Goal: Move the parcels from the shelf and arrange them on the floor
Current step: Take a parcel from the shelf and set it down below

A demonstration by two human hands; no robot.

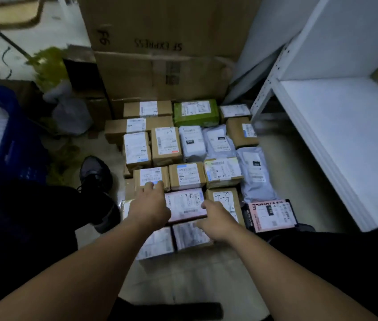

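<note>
- The pink parcel (186, 202) lies on the floor in the near rows, long axis left–right, directly between both hands.
- The left hand (151, 205) lies flat at its left end, fingers straight.
- The right hand (215, 221) is at its right end, thumb on top; its grip is unclear.
- Both hands are equally near.

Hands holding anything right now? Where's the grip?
Cannot tell. Left hand and right hand flank the pink parcel at its side edges; fingers mostly hidden.
</note>
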